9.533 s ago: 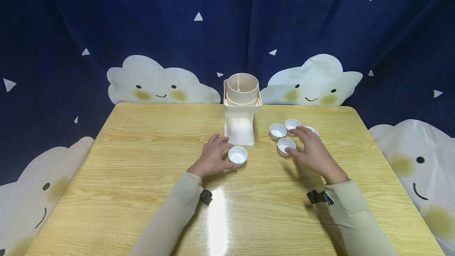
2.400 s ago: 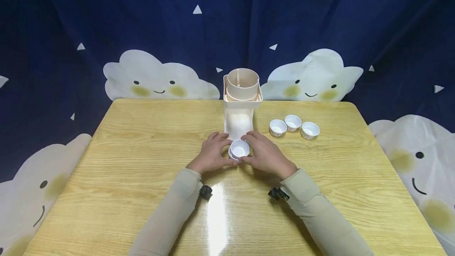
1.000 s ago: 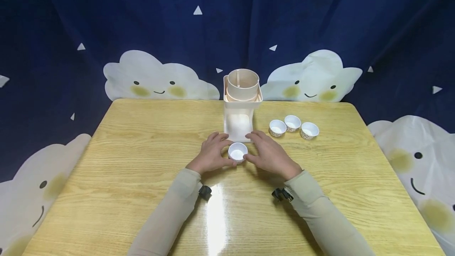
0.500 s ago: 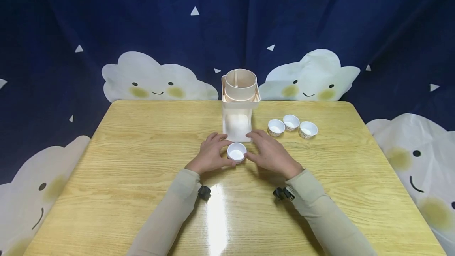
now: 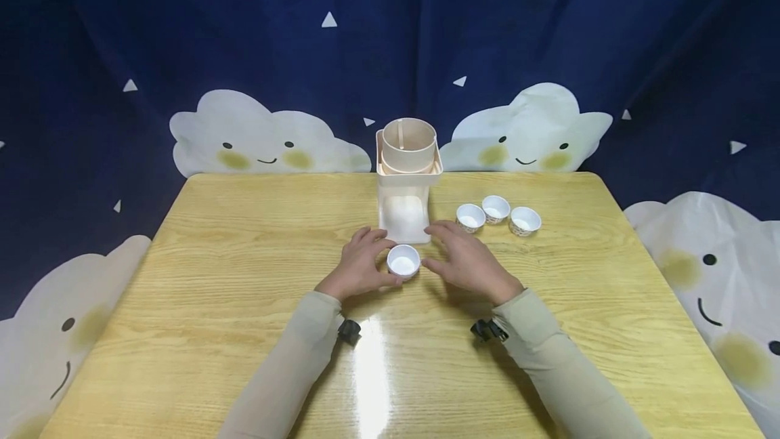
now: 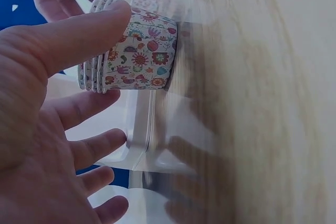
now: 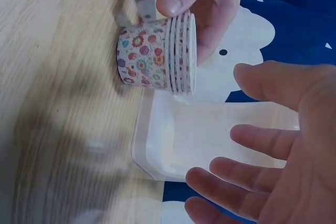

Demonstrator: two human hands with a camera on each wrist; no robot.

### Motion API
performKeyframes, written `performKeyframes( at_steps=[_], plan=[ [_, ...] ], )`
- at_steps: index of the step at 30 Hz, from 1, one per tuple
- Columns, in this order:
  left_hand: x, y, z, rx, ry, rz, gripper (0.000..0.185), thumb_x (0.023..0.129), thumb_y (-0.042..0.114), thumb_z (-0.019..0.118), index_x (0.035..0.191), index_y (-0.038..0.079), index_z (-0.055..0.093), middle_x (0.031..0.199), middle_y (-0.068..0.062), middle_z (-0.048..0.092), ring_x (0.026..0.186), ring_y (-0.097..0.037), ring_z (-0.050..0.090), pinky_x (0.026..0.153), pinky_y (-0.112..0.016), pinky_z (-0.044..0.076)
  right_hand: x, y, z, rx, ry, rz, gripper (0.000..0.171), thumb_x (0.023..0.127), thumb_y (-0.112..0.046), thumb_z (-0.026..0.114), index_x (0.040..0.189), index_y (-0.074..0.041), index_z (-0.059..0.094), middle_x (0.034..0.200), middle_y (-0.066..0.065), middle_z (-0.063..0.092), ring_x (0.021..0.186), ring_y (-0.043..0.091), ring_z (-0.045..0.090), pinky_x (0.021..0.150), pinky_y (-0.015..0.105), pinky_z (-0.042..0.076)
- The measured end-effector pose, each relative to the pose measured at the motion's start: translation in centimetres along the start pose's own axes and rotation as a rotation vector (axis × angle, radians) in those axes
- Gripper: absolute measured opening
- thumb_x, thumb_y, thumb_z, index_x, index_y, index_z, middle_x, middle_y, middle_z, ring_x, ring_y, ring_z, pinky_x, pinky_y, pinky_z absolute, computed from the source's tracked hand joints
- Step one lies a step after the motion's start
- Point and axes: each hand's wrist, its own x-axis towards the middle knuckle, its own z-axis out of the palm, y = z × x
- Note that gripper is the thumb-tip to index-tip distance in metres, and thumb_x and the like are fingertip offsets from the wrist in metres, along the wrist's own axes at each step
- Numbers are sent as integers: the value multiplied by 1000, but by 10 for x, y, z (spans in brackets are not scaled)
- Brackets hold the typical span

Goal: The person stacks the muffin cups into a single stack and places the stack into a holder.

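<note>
A stack of paper baking cups [image 5: 403,261], white inside with a flower print outside, stands upright on the table. In the left wrist view several rims of the nested cups [image 6: 139,51] show close together. My left hand [image 5: 359,266] holds the stack at the rim, thumb on one side and index finger on the other. To the right of it my right hand [image 5: 469,264] hovers with spread fingers and holds nothing. A small gap separates the right fingertips from the stack; in the right wrist view the thumb [image 7: 268,82] points toward the cups.
Behind the stack is a cream stand [image 5: 405,212] with a round open cylinder [image 5: 409,144] on top. At the back right sit three single paper baking cups [image 5: 470,217]. A dark blue curtain [image 5: 274,19] with clouds hangs behind the wooden table [image 5: 244,256].
Earlier my right hand took a paper baking cup from the right group and nested it into the stack. Since then its fingers have let go and drawn slightly right. The left hand stayed.
</note>
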Motion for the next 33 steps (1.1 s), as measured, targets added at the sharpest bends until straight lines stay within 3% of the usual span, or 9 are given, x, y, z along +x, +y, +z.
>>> performKeyframes(
  at_steps=[8, 15, 22, 33],
  plan=[
    [0, 3, -2, 21, 21, 14, 62, 71, 39, 87, 126, 20, 65, 154, -14, 43, 150, -42, 21, 113, -69, 25, -2, 9, -16, 37, 55, 33, 56, 89, -29, 73, 136, -6, 54, 140, 15, 55, 116, 34, 62, 95, 50, 52],
    [0, 2, -2, 27, 30, 28, 59, 71, 40, 87, 123, 21, 68, 152, -13, 45, 150, -40, 22, 114, -67, 25, -4, 25, -31, 41, 92, 48, 55, 89, -25, 71, 135, -1, 54, 141, 19, 54, 120, 37, 58, 100, 53, 49],
    [-3, 2, -4, 19, 36, 24, 58, 70, 40, 87, 122, 21, 68, 152, -13, 46, 150, -40, 21, 114, -67, 24, -6, 37, -44, 62, 123, 79, 54, 90, -25, 71, 135, -1, 54, 139, 19, 54, 112, 39, 62, 94, 51, 51],
    [-2, 1, -2, 26, 46, 27, 58, 70, 40, 88, 122, 23, 68, 151, -12, 47, 150, -40, 22, 113, -67, 25, -21, 68, -60, 61, 150, 172, 56, 93, -26, 68, 139, 2, 50, 144, 26, 48, 115, 46, 60, 93, 58, 49]
  ],
)
